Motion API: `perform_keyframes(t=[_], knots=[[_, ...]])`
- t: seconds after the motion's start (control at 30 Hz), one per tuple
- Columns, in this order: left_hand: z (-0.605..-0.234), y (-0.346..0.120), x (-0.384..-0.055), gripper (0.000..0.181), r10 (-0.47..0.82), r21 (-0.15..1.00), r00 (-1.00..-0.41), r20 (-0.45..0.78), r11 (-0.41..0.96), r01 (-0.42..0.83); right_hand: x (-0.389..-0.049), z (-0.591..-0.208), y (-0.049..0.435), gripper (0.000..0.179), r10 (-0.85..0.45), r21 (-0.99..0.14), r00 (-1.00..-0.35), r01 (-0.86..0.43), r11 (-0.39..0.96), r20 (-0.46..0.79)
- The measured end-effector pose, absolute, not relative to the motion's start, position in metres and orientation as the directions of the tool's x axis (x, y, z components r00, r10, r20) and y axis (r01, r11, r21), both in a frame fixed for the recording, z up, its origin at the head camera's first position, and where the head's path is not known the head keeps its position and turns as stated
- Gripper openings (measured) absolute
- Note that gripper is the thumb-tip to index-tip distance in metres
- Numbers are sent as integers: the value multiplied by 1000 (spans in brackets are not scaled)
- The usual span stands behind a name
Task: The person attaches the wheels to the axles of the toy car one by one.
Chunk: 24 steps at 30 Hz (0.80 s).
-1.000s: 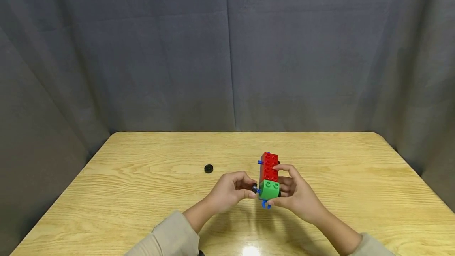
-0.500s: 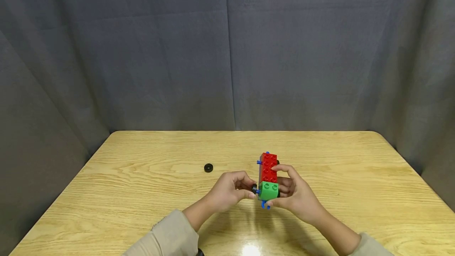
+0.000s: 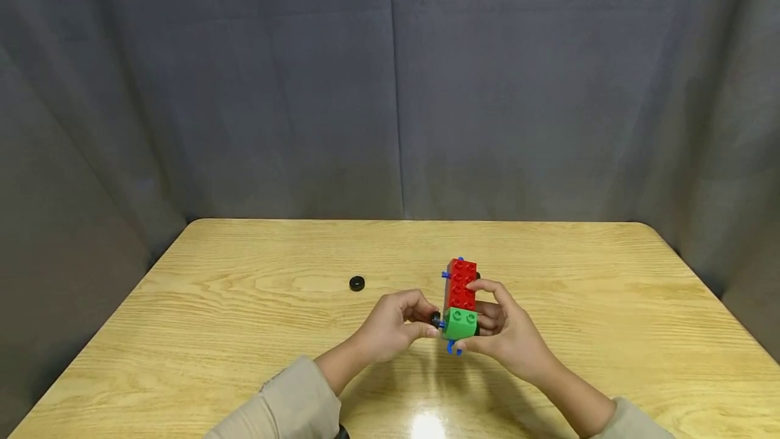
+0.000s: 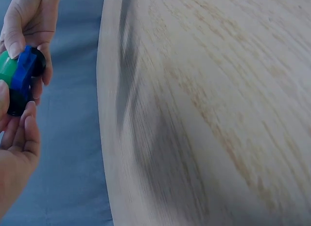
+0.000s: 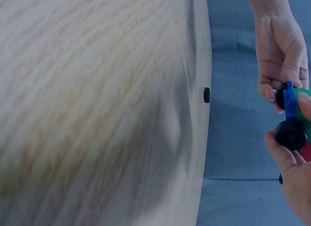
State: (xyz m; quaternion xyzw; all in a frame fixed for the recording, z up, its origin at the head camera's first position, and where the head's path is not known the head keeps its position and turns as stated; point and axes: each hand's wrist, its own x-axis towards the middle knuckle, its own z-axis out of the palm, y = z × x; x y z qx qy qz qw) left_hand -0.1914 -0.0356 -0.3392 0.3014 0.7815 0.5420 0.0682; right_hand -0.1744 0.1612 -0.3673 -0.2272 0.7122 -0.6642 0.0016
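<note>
My right hand (image 3: 512, 334) holds a toy car above the table, with the thumb near its blue hook (image 3: 453, 347) and the index finger on the red brick (image 3: 460, 286). A green brick (image 3: 460, 324) forms the car's near end. Between thumb and fingers, my left hand (image 3: 393, 325) pinches a black wheel (image 3: 435, 319) at the near left blue axle end. Farther along that side, another blue axle end (image 3: 445, 275) is bare. In the right wrist view, a black wheel (image 5: 291, 134) sits on the right side of the blue base (image 5: 289, 102).
A loose black wheel (image 3: 357, 283) lies on the wooden table (image 3: 256, 269), left of the car and beyond my left hand. Part of a dark round thing (image 3: 343, 433) shows beside the left sleeve (image 3: 298, 398). A grey curtain (image 3: 292, 100) hangs behind the table.
The whole head view shifts slightly, with the table and hands appearing a little higher. Both hands keep their holds on the wheel and the toy car.
</note>
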Motion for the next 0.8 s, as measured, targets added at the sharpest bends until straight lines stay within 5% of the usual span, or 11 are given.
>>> perform_keyframes(t=[0.8], knots=[[-357,-32,-203,10,529,904,-811,249,175,391,-174,-365,158,70,-298,-932,-896,-358,50,328]])
